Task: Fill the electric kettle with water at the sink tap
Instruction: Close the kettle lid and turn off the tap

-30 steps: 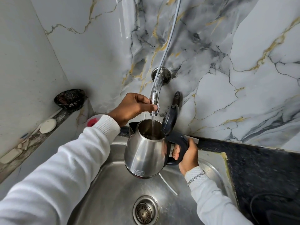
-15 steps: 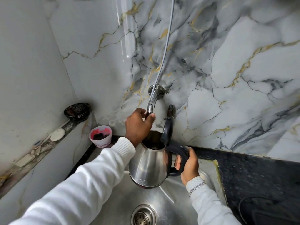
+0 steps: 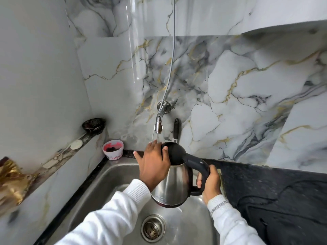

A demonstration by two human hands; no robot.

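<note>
A: Now the black lid [image 3: 174, 152] lies down over the mouth of the steel electric kettle [image 3: 174, 184]; half a second ago it stood upright and open. The left hand [image 3: 153, 165] has left the tap [image 3: 160, 119] and rests flat on the lid's front edge, fingers [image 3: 165, 149] spread, pinching nothing.

B: And the right hand [image 3: 211, 184]?

A: Its fingers are wrapped tight round the black handle [image 3: 203, 170], holding the kettle tilted in the air above the steel sink [image 3: 109, 175], just below and right of the left fingers.

B: Is the water off?

A: No. A thin stream shows below the spout, just beyond the left fingertips, apparently missing the closed kettle. My guess is that filling is finished and the tap needs shutting.

B: What surrounds them?

A: The drain [image 3: 153, 228] sits below both hands. A black worktop [image 3: 276, 181] runs to the right of the right hand. Left of the left fingers stands a white tub [image 3: 113, 150] in the corner, with a dark bowl [image 3: 93, 126] on the ledge [image 3: 58, 157] above it. Grey, gold-veined marble wall [image 3: 247, 96] behind.
</note>
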